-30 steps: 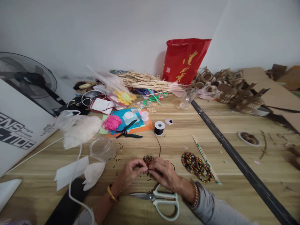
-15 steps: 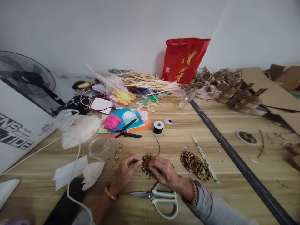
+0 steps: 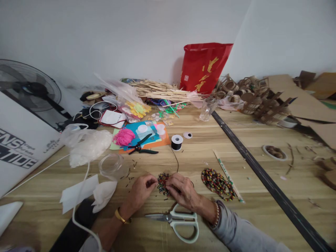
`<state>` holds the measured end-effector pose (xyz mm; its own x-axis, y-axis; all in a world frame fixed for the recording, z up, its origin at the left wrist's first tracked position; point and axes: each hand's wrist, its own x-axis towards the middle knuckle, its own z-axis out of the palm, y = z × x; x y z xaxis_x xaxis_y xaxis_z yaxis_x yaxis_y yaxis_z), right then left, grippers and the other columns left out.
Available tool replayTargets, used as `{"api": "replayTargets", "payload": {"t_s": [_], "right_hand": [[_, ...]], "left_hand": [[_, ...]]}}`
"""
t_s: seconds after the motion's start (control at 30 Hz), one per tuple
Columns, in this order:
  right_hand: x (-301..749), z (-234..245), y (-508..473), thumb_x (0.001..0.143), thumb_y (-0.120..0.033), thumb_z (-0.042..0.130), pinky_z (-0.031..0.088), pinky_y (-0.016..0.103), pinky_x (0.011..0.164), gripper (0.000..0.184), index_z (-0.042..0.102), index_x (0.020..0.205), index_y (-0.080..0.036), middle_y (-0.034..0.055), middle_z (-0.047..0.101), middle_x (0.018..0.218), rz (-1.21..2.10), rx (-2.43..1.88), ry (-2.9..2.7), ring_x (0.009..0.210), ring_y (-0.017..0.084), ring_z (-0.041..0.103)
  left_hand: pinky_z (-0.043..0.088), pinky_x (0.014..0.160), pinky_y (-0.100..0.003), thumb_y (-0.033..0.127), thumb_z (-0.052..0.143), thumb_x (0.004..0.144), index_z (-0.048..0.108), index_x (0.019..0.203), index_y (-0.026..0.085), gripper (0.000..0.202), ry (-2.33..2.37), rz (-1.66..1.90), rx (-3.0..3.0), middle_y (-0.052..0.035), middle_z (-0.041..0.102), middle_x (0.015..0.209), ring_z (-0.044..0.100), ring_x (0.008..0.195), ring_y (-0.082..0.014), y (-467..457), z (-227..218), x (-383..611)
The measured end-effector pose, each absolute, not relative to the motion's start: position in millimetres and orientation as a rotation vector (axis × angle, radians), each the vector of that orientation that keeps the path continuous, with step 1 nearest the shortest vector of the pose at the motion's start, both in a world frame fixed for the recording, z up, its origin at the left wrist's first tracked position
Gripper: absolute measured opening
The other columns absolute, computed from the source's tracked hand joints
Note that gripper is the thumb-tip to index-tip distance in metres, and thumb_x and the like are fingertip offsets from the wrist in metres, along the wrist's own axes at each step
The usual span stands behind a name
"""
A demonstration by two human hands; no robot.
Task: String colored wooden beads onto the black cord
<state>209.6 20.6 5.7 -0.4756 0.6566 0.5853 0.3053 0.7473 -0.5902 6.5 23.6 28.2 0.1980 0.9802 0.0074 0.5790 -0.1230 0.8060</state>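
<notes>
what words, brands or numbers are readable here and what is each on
"ENS": white box, may continue past picture edge.
"TIDE": same box, below it.
Smaller print there: too blurred.
Red bag: gold characters, unclear; its stamp is too small.
White packet: print too small.
Green-marked stick: too small.

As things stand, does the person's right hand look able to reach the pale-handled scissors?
Probably yes: the pale-handled scissors lie close to the right hand, with no object seen lying on them, though that hand is at the bead pile.
</notes>
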Motion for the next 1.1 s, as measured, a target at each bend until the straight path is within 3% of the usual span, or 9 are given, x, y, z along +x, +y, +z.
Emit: {"api": "replayTargets", "payload": {"t_s": [0.27, 0.6, 0.87, 1.1], "right_hand": [[210.2, 5.2, 20.8, 0.096, -0.020, 0.046, 0.045, 0.026, 0.063, 0.013, 0.057, 0.088, -0.020, 0.0054, 0.061, 0.079, 0.528, -0.737, -2.110, 0.072, 0.017, 0.058], [210.2, 6.4, 21.2, 0.096, -0.020, 0.046, 0.046, 0.026, 0.063, 0.014, 0.057, 0.088, -0.020, 0.0057, 0.061, 0.078, 0.513, -0.745, -2.126, 0.072, 0.017, 0.057], [210.4, 4.9, 20.8, 0.096, -0.021, 0.046, 0.046, 0.026, 0.063, 0.014, 0.058, 0.089, -0.020, 0.0056, 0.061, 0.079, 0.517, -0.750, -2.121, 0.073, 0.017, 0.058], [210.5, 1.1, 21.4, 0.095, -0.020, 0.047, 0.044, 0.027, 0.064, 0.012, 0.057, 0.090, -0.020, 0.0050, 0.062, 0.081, 0.543, -0.744, -2.116, 0.074, 0.017, 0.057]], "left_hand": [[0.045, 0.064, -0.027, 0.010, 0.060, 0.072, 0.068, 0.069, 0.018, 0.012, 1.457, 0.642, 1.974, -0.0036, 0.064, 0.070, 0.059, 0.066, -0.0187, 20.5, 26.9, 8.7], [0.045, 0.072, -0.031, 0.012, 0.055, 0.080, 0.068, 0.074, 0.018, 0.015, 1.433, 0.575, 2.083, -0.0056, 0.065, 0.076, 0.060, 0.074, -0.0208, 17.2, 30.1, 10.7], [0.046, 0.062, -0.027, 0.017, 0.058, 0.077, 0.067, 0.071, 0.017, 0.011, 1.418, 0.792, 1.895, -0.0036, 0.064, 0.068, 0.058, 0.063, -0.0172, 18.6, 23.8, 11.6], [0.051, 0.067, -0.027, 0.026, 0.064, 0.072, 0.069, 0.073, 0.015, 0.012, 1.263, 0.869, 1.534, -0.0050, 0.072, 0.072, 0.064, 0.069, -0.0181, 18.4, 22.6, 13.8]]}}
